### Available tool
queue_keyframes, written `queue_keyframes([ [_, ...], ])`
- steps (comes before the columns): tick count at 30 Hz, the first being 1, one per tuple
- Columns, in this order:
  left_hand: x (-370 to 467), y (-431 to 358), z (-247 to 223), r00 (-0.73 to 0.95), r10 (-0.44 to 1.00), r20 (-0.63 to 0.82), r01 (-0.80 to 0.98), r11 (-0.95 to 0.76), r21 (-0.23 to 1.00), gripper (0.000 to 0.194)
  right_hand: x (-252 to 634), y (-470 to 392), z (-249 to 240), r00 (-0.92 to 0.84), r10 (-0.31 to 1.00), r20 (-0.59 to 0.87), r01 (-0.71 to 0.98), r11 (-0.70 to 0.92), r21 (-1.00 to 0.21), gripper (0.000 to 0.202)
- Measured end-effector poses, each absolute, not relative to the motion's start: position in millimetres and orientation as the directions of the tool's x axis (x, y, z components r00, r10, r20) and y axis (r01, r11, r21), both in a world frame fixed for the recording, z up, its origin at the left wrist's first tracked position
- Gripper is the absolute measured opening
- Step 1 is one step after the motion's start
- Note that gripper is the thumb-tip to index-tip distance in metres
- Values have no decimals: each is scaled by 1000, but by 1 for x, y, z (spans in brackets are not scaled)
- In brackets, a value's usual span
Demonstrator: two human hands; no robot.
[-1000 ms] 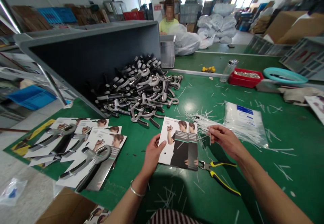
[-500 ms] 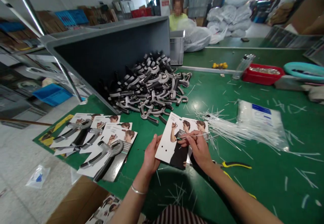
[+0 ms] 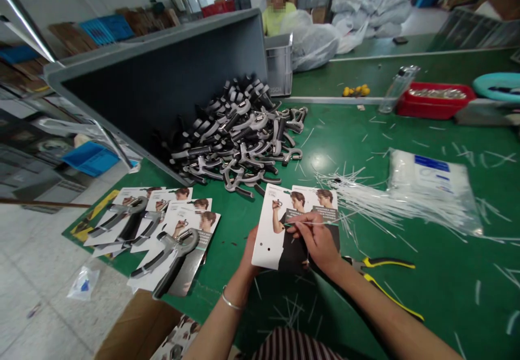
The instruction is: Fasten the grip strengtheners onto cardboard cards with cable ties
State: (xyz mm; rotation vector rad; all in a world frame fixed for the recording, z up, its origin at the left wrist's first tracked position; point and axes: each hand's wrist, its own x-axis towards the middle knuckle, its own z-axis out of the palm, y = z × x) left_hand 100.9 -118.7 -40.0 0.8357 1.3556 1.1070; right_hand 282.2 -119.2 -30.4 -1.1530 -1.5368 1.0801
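My left hand (image 3: 251,249) grips a printed backing card (image 3: 268,224) from its left edge, its fingers mostly hidden behind the card. Between the fingertips of my right hand (image 3: 317,238) is a thin white cable tie (image 3: 325,222), its end at the card's face near a small hole. A second printed card (image 3: 327,200) lies just behind, partly covered by my right hand. To the left, hand grippers (image 3: 175,254) rest on several similar cards. A heap of grey and black hand grippers (image 3: 244,148) spills from a tipped grey crate (image 3: 162,45).
Loose white cable ties (image 3: 374,203) spread beside a clear plastic bag (image 3: 430,181) of them. Yellow-handled pliers (image 3: 390,263) lie right of my right forearm. A red tray (image 3: 436,108) and a clear bottle (image 3: 400,89) stand farther back. Across the table is another person (image 3: 279,10).
The held card is more upright and my left fingers have gone farther behind it. My right hand keeps the cable tie at the card. The camera view has shifted slightly.
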Motion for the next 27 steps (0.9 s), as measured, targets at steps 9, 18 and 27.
queue_keyframes([
  [9, 92, -118, -18, -7, 996, 84, 517, -68, 853, 13, 285, -108, -26, -240, 939, 244, 272, 307, -912, 15],
  [18, 85, -135, -2, 203, 979, 21, 489, -119, 864, 28, 283, -111, -27, -264, 898, 351, 277, 420, -864, 12],
  [27, 97, -141, -10, 90, 995, -37, 291, 9, 957, 13, 282, -116, -31, -254, 907, 336, 316, 406, -857, 9],
])
